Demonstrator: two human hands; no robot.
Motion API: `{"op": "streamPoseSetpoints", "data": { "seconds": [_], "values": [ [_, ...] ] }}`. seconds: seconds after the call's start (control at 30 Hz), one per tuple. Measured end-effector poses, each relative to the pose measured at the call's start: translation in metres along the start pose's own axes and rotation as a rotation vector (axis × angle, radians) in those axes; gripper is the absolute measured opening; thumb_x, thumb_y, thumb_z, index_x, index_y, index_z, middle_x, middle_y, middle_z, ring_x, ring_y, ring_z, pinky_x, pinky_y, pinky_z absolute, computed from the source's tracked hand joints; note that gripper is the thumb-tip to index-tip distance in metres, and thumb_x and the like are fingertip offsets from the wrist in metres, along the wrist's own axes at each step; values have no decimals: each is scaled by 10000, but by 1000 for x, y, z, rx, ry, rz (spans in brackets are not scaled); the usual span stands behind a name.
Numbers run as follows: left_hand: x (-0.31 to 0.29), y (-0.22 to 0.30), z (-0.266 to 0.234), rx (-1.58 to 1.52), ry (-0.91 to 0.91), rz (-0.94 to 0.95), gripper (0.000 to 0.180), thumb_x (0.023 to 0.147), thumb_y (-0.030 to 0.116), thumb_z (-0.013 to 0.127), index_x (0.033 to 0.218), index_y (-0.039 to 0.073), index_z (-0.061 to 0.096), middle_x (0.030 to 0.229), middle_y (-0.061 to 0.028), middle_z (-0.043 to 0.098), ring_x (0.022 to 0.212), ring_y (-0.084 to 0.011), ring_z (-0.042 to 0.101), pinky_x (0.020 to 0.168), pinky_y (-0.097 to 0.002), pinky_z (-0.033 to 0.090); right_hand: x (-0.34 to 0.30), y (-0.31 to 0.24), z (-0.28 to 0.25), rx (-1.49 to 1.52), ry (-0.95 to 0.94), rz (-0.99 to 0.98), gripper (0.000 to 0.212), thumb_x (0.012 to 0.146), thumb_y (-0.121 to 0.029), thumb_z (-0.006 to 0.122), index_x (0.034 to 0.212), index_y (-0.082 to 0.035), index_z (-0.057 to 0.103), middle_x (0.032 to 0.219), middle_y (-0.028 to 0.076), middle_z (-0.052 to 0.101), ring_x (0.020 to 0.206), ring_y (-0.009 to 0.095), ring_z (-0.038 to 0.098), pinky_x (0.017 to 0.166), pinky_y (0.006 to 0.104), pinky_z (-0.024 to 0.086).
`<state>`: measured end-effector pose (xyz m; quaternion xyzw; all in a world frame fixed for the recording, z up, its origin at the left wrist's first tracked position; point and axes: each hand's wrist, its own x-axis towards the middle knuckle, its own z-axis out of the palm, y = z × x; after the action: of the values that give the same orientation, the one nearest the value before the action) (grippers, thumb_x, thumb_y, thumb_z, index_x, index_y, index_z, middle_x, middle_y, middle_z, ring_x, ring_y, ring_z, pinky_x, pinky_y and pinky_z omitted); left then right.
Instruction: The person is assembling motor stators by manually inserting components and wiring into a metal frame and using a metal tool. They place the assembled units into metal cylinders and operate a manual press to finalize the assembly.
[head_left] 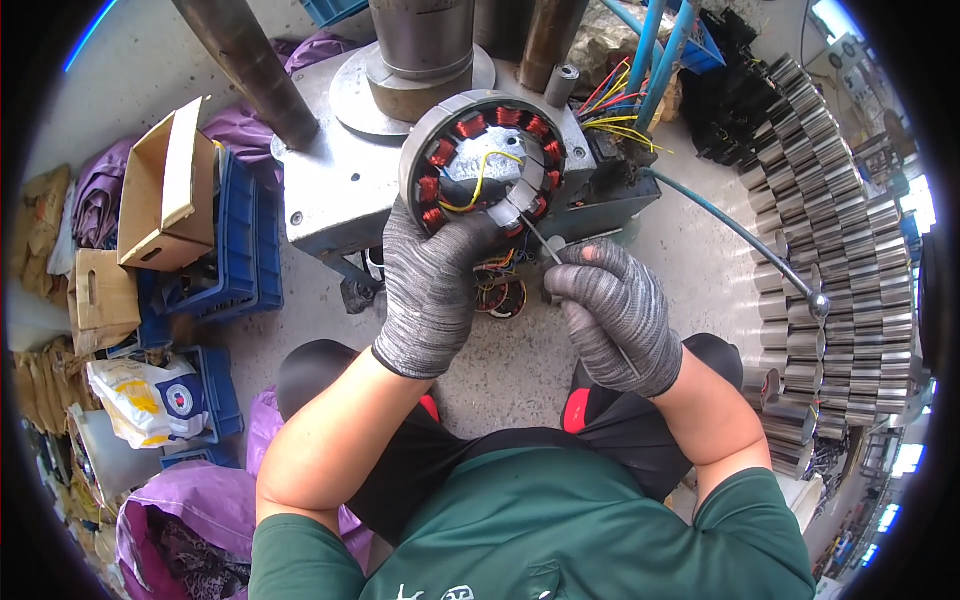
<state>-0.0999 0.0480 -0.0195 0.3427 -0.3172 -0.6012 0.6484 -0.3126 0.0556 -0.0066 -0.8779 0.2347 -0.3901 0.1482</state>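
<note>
My left hand (430, 280), in a grey knit glove, is closed round the lower left rim of a motor stator (411, 165), a grey ring with red copper coils inside. The ring is tilted up and faces me. A yellow wire (481, 178) loops across its opening. My right hand (615, 315), gloved alike, grips a thin metal rod (540, 237). The rod's tip meets the ring's lower right inner side, beside pale tabs (513, 204); exact contact cannot be made out. The rod's other end shows below my right fingers.
Ahead stands a press with a steel base (345, 185) and thick columns (245, 70). A blue lever (725, 215) with a ball end reaches out at right. Metal cylinders (850, 270) are stacked beyond it. Blue crates (235, 235) and a cardboard box (170, 195) stand left.
</note>
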Motion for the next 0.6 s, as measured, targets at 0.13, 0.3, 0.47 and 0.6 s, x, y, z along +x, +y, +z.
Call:
{"op": "streamPoseSetpoints", "data": {
  "seconds": [0.13, 0.3, 0.47, 0.6],
  "values": [
    [1, -1, 7, 66, 34, 110, 570, 828, -22, 639, 1397, -3, 610, 1238, -131, 730, 1131, -227, 728, 993, -391, 608, 1, 0, 1, 58, 16, 10, 261, 916, 19, 650, 1172, -26, 679, 965, 161, 687, 813, 367, 673, 728, 442, 562],
    [0, -1, 0, -105, -21, -30, 537, 862, 113, 696, 1370, -41, 607, 1217, -161, 735, 1094, -301, 744, 1021, -462, 611, -5, 0, 9, 93, 41, 18, 285, 927, 31, 631, 1206, -22, 650, 976, 158, 684, 786, 361, 650, 707, 445, 544],
    [3, -13, -14, -299, 7, -237, 494, 898, 195, 649, 1322, -59, 635, 1198, -180, 739, 1066, -329, 742, 1009, -489, 604, -2, 3, 11, 33, 46, -28, 258, 943, 1, 643, 1200, -20, 647, 1030, 186, 681, 833, 372, 657, 740, 478, 542],
    [3, -12, -12, -291, 24, -234, 492, 896, 166, 644, 1334, -57, 633, 1195, -181, 748, 1095, -329, 742, 1030, -484, 597, -5, 2, 13, -45, 42, -22, 234, 945, -14, 646, 1180, -19, 653, 1022, 193, 679, 840, 394, 670, 732, 483, 548]
  ]
}}
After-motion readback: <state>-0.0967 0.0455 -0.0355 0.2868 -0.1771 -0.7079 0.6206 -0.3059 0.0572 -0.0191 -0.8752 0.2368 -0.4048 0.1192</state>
